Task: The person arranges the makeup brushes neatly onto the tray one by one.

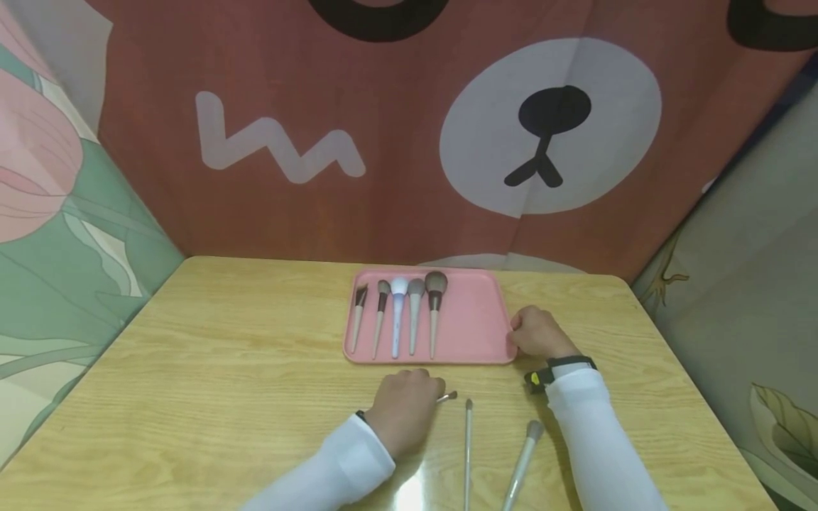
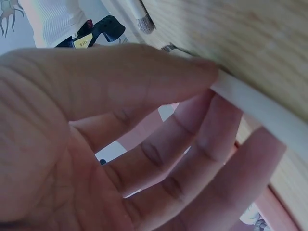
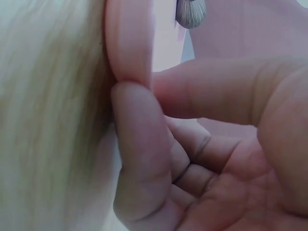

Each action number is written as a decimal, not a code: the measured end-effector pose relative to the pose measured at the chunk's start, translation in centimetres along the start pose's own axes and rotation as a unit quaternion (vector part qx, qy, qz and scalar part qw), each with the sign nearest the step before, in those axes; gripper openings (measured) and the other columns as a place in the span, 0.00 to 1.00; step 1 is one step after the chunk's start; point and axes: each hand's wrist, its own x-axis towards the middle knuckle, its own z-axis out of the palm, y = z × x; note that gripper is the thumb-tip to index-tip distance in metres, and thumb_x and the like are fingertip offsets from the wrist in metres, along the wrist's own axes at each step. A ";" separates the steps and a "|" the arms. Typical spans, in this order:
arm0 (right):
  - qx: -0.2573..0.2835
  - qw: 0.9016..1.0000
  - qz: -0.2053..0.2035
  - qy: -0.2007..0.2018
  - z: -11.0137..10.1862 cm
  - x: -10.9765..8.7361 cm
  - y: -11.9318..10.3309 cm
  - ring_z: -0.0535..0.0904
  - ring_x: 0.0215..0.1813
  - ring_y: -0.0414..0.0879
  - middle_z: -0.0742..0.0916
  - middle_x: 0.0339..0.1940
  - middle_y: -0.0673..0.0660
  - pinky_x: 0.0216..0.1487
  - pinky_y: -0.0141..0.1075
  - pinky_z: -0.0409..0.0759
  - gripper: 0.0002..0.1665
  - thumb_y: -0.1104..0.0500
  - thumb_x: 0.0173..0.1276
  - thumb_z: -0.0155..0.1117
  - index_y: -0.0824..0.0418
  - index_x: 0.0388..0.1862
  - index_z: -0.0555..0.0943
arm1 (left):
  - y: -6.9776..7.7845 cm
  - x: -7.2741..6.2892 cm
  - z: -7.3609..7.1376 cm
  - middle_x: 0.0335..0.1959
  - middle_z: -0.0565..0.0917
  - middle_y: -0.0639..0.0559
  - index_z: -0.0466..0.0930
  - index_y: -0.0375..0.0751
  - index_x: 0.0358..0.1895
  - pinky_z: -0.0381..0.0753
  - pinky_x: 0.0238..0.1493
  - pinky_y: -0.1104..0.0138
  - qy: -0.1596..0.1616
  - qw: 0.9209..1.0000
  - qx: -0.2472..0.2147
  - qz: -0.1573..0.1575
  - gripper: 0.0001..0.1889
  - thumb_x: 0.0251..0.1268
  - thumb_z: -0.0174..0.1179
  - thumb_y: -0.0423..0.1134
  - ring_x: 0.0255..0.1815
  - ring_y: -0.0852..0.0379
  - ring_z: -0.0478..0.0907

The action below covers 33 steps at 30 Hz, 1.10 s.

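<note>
My left hand point(image 1: 407, 410) pinches a slim makeup brush point(image 2: 262, 107) by its pale handle, thumb against fingertips. In the head view its small dark tip sticks out to the right of the knuckles. At the right side of a pink tray point(image 1: 476, 319), my right hand point(image 1: 539, 332) grips the rim between thumb and index finger, as the right wrist view shows close up. Several makeup brushes lie side by side on the tray's left half, bristles toward the back. Among them are a blue-handled brush point(image 1: 397, 319) and a large dark-headed brush point(image 1: 435, 305) at the row's right end.
Between my forearms, a thin brush point(image 1: 469, 447) and a thicker brush point(image 1: 524, 465) lie on the wooden table point(image 1: 224, 355), bristles pointing away from me. A brown fabric backdrop point(image 1: 396, 220) hangs behind the table's far edge, with patterned cloth on both sides.
</note>
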 end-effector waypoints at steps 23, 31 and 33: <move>0.032 0.999 -0.004 -0.028 0.0 0.0 0.2 0.66 0.19 0.40 0.73 0.12 0.47 0.22 0.30 0.63 0.17 0.68 0.43 0.67 0.54 0.13 0.68 | -0.4 0.2 -0.1 0.28 0.85 0.51 0.90 0.50 0.37 0.81 0.27 0.62 0.003 1.000 -0.017 -0.005 0.07 0.60 0.71 0.31 0.27 0.56 0.80; 0.032 0.999 0.001 -0.037 -0.1 -0.1 0.3 0.71 0.22 0.42 0.79 0.15 0.50 0.25 0.31 0.68 0.13 0.66 0.47 0.68 0.56 0.15 0.72 | -0.3 0.3 -0.1 0.28 0.85 0.52 0.90 0.51 0.36 0.81 0.27 0.62 -0.006 1.000 -0.026 -0.008 0.07 0.62 0.70 0.32 0.28 0.56 0.79; 0.029 0.999 0.002 -0.035 -0.1 -0.3 0.3 0.75 0.24 0.43 0.82 0.19 0.51 0.27 0.32 0.71 0.10 0.65 0.53 0.68 0.58 0.19 0.76 | -0.3 0.2 -0.1 0.28 0.85 0.52 0.90 0.51 0.37 0.81 0.28 0.62 -0.007 1.000 -0.027 -0.008 0.07 0.63 0.70 0.32 0.28 0.56 0.80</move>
